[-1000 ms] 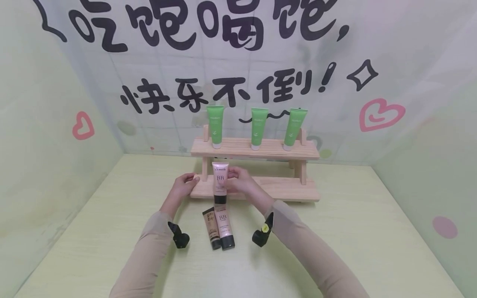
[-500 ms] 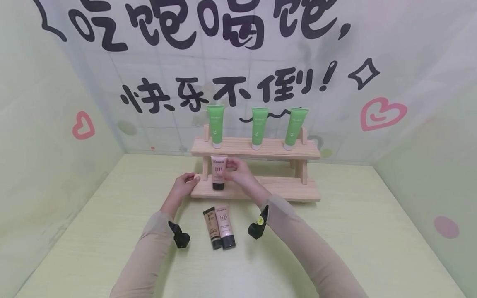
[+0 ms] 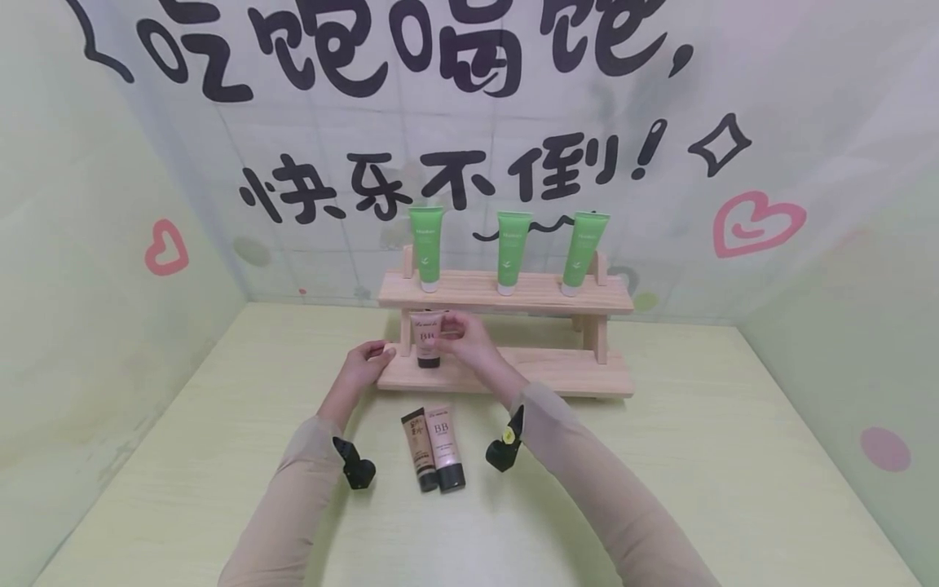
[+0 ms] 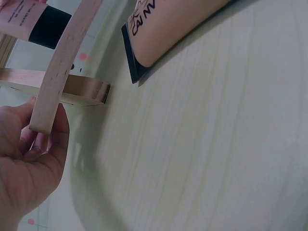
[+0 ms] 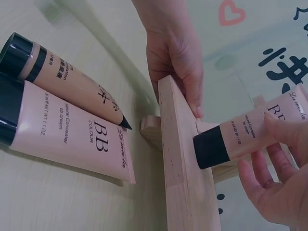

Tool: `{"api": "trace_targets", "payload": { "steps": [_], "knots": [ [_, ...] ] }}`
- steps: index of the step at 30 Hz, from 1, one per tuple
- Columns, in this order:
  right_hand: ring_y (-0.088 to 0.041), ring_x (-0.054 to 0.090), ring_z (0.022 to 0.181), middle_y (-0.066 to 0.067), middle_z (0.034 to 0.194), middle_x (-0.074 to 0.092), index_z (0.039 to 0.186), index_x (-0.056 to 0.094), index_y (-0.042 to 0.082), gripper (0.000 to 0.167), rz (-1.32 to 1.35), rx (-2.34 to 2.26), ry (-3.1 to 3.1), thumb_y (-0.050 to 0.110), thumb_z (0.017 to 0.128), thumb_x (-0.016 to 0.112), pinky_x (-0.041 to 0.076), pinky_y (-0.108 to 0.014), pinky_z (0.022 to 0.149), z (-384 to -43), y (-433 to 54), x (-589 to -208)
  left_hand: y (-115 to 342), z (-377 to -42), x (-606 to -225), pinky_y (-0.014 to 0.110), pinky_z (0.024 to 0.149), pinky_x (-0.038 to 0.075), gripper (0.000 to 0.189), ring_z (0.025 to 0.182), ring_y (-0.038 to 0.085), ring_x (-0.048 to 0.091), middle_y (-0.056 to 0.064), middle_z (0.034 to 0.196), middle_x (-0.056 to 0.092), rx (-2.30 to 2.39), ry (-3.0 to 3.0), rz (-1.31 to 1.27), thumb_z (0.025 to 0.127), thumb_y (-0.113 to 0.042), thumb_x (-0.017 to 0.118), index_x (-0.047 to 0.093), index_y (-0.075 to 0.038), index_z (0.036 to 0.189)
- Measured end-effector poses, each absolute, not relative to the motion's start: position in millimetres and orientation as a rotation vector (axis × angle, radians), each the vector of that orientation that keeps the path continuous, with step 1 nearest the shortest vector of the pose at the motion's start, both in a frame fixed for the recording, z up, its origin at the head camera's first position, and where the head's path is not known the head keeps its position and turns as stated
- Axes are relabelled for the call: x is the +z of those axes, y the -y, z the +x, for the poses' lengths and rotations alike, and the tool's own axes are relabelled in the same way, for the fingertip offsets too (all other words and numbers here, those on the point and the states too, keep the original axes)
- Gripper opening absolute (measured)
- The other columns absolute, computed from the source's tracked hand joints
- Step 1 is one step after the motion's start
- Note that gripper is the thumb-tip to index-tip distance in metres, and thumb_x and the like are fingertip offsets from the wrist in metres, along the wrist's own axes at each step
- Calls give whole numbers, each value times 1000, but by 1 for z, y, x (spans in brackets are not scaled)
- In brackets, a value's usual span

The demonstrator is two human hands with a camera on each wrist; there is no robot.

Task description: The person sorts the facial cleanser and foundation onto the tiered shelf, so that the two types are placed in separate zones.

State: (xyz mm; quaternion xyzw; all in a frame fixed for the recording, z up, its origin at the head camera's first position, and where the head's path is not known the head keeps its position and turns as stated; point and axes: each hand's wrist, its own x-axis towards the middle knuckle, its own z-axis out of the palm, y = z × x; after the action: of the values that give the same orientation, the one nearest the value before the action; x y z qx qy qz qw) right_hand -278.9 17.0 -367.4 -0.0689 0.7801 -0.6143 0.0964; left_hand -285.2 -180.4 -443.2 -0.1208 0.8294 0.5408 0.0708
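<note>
My right hand pinches a pink BB cream tube between thumb and fingers. The tube stands cap down at the left part of the wooden rack's lower shelf, its black cap right at the board in the right wrist view. At that shelf's left end, my left hand grips the board with thumb and fingers on either side. In front of the rack, a second pink BB cream tube lies flat on the table beside a tan foundation tube with a black cap.
Three green tubes stand on white caps along the upper shelf, one left, two toward the right. Printed cloth walls enclose the pale table at the back and sides.
My right hand has carried the pink BB cream tube back and slightly left, from in front of the rack to the lower shelf. The left hand stays at the shelf end.
</note>
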Motion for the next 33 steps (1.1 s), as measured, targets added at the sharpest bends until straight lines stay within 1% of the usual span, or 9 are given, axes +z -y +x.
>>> {"api": "trace_targets", "payload": {
  "steps": [7, 10, 15, 19, 26, 31, 33],
  "knots": [
    [-27, 59, 108, -14, 116, 61, 114, 57, 4, 40, -239, -1799, -2350, 3, 76, 69, 48, -33, 94, -278, -18, -370, 179, -285, -441, 43, 106, 35, 49, 126, 33, 43, 21, 137, 44, 1626, -2496, -357, 95, -29, 48, 40, -2, 135],
    [-26, 59, 107, -13, 116, 61, 117, 56, 4, 43, -231, -1783, -2350, 4, 76, 69, 49, -31, 92, -277, -20, -373, 178, -284, -441, 43, 106, 35, 50, 125, 33, 43, 21, 136, 45, 1614, -2506, -350, 94, -30, 49, 40, -2, 135],
    [-26, 59, 106, -13, 118, 60, 121, 54, 5, 47, -179, -1802, -2291, 5, 76, 69, 53, -32, 85, -276, -22, -377, 177, -283, -440, 43, 107, 34, 51, 125, 34, 43, 22, 135, 45, 1619, -2513, -339, 94, -30, 49, 40, -1, 135],
    [-26, 60, 104, -13, 118, 60, 121, 54, 6, 47, -167, -1815, -2268, 6, 77, 69, 53, -34, 83, -274, -24, -378, 177, -283, -439, 43, 107, 34, 50, 126, 34, 43, 22, 136, 45, 1625, -2509, -345, 94, -29, 49, 40, -2, 135],
    [-26, 59, 104, -14, 117, 60, 120, 54, 5, 47, -100, -1828, -2253, 8, 76, 71, 54, -32, 81, -271, -27, -379, 178, -282, -438, 44, 107, 34, 51, 127, 34, 41, 22, 136, 43, 1623, -2496, -346, 94, -30, 48, 39, -2, 136],
    [-22, 61, 95, -16, 113, 61, 118, 55, 2, 46, -11, -1841, -2235, 9, 75, 72, 55, -29, 77, -266, -29, -384, 179, -281, -438, 44, 107, 34, 51, 128, 35, 39, 21, 138, 42, 1630, -2480, -348, 94, -31, 48, 38, -3, 136],
    [-20, 62, 91, -15, 113, 61, 118, 55, 3, 46, 15, -1826, -2237, 10, 76, 71, 55, -27, 76, -264, -30, -385, 180, -280, -438, 43, 107, 34, 51, 128, 35, 39, 21, 139, 41, 1628, -2481, -341, 95, -31, 48, 38, -4, 136]
  ]
}}
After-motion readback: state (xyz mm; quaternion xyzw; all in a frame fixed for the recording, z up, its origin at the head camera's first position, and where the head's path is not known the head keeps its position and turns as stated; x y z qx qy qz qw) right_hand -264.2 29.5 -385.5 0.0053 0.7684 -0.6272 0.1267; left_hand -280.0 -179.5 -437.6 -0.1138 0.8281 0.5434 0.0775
